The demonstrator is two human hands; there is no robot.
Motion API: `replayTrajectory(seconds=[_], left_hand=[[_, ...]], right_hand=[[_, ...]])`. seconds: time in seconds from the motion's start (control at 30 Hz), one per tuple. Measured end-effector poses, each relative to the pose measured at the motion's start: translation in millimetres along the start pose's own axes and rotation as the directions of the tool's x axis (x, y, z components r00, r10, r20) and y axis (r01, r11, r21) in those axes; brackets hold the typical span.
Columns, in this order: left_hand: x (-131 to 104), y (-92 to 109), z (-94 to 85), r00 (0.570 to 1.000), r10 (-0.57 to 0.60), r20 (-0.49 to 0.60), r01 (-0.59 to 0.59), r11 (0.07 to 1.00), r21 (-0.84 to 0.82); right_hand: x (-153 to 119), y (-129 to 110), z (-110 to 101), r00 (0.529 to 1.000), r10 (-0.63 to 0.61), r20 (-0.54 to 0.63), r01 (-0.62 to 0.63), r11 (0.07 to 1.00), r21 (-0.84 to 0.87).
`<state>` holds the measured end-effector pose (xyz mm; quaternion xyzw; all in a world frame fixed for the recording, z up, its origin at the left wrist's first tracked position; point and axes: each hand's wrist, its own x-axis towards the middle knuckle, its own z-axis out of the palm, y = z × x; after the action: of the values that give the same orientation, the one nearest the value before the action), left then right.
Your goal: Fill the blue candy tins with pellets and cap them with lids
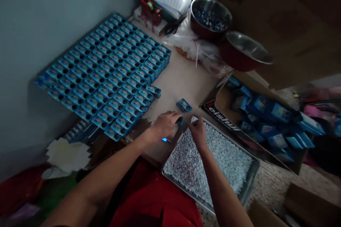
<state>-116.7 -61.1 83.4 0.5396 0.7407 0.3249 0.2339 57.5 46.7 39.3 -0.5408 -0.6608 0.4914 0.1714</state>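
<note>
Step in hand, by look: filling small blue box with pellets.

Left hand [165, 125] curled over blue box [180, 120] at tray's top corner; grip partly hidden. Right hand [197, 130] pinched just beside it, over metal tray [250, 179] of pale pellets; whether it grips any, cannot tell. Hands close, nearly touching.

Spare box [183, 105] lies near, just beyond left hand. Block of filled boxes [106, 74] to left.

Next move likely calls for steady box and fine pinch.
</note>
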Motion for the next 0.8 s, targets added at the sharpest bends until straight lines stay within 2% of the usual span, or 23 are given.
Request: replayTrajectory(seconds=[0.1, 0.2, 0.27, 0.3, 0.37, 0.43, 0.5, 0.57, 0.67, 0.8], left_hand=[[66.4, -16.7, -42.4, 0.993, 0.118, 0.03, -0.122, 0.978, 0.169], [134.7, -55.2, -78.6, 0.991, 0.125, 0.04, -0.131, 0.959, 0.253], [163.5, -86.0, -91.9, 0.983, 0.092, 0.157, -0.131, 0.956, 0.262], [170.2, -100.5, -95.4, 0.968, 0.07, 0.241, -0.132, 0.959, 0.251], [168.2, -123.8, -97.6, 0.922, 0.042, 0.385, -0.138, 0.964, 0.227], [151.2, -136.6, -95.5, 0.903, 0.06, 0.425, -0.176, 0.955, 0.238], [129.5, -139.0, -91.0, 0.925, 0.107, 0.364, -0.227, 0.925, 0.304], [111.9, -134.2, -85.8, 0.948, 0.146, 0.284, -0.253, 0.886, 0.389], [95.6, -122.7, -81.3, 0.972, 0.141, 0.19, -0.217, 0.853, 0.474], [61.7, -110.5, -89.9, 0.989, 0.094, 0.114, -0.138, 0.859, 0.493]], right_hand=[[26.2, -1.3, 20.3, 0.999, -0.034, 0.014, 0.035, 0.99, -0.137], [45.2, -1.6, 37.2, 0.998, -0.061, 0.017, 0.064, 0.975, -0.212], [53.2, -1.9, 44.6, 0.996, -0.087, 0.003, 0.085, 0.969, -0.232], [55.9, -2.3, 47.1, 0.995, -0.097, 0.001, 0.094, 0.967, -0.237], [59.7, -4.4, 50.5, 0.996, -0.095, 0.0, 0.092, 0.967, -0.237], [63.8, -9.6, 53.4, 0.998, -0.066, -0.015, 0.061, 0.975, -0.211], [71.8, -20.0, 58.7, 0.998, -0.049, -0.038, 0.041, 0.981, -0.189], [85.6, -36.1, 68.2, 0.997, -0.078, -0.027, 0.071, 0.977, -0.2], [113.9, -67.2, 91.5, 0.984, -0.173, 0.049, 0.18, 0.946, -0.269], [146.1, -100.8, 127.0, 0.953, -0.232, 0.193, 0.294, 0.862, -0.414]])
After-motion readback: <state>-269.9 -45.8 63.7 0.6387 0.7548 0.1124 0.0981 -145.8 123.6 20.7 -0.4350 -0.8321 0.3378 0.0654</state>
